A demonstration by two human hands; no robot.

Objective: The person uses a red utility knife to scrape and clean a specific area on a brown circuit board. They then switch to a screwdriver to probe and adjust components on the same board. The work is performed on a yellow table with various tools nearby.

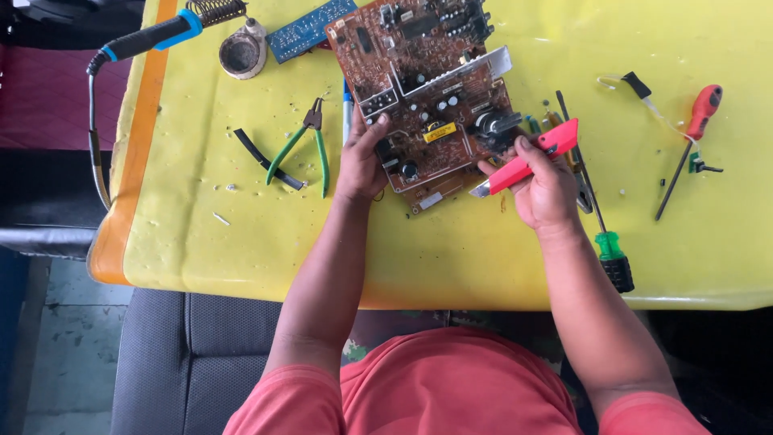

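A large brown circuit board [427, 80] with capacitors and black parts lies tilted on the yellow table [483, 250]. My left hand [360, 165] grips the board's lower left edge, fingers spread over it. My right hand [543, 189] holds a red utility knife [527, 161], its blade end pointing at the board's lower right corner, beside a black round component.
Green-handled pliers [310, 145] and a black strip [266, 159] lie left of the board. A soldering iron [149, 36], its coil stand and a round tin [241, 55] sit far left. A green-handled screwdriver [605, 234] and a red-handled one [692, 137] lie right. A small blue board [310, 28] lies at the top.
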